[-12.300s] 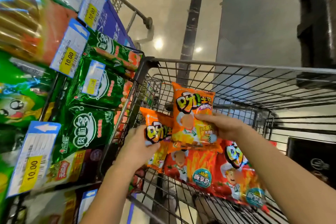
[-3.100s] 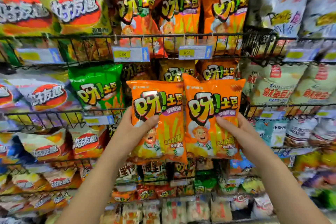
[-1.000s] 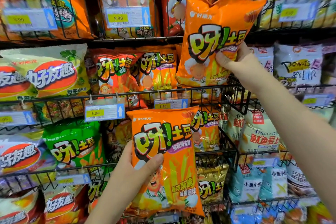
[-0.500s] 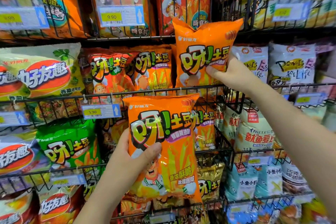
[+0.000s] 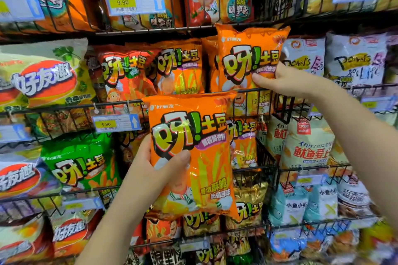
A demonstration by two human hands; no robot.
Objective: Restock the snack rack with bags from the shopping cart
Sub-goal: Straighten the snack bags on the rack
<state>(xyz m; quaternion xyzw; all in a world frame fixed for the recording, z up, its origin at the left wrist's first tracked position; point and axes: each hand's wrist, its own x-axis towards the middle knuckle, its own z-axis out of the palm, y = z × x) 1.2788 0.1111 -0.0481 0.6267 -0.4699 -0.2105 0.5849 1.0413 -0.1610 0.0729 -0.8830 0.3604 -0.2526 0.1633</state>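
The left hand (image 5: 148,168) gripped the glossy, pillowy near orange bag (image 5: 206,153). The right hand (image 5: 286,80) pinched the far orange bag (image 5: 247,58), which stood in the thin wire rack (image 5: 64,107).

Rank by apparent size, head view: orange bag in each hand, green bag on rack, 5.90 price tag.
1. lower orange bag in the left hand: largest, but nearest the camera.
2. upper orange bag in the right hand and green bag: alike, both partly hidden.
3. 5.90 price tag.

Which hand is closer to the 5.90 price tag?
Left. The left hand sits just below and right of the 5.90 price tag; the right hand is farther away, up to the tag's right.
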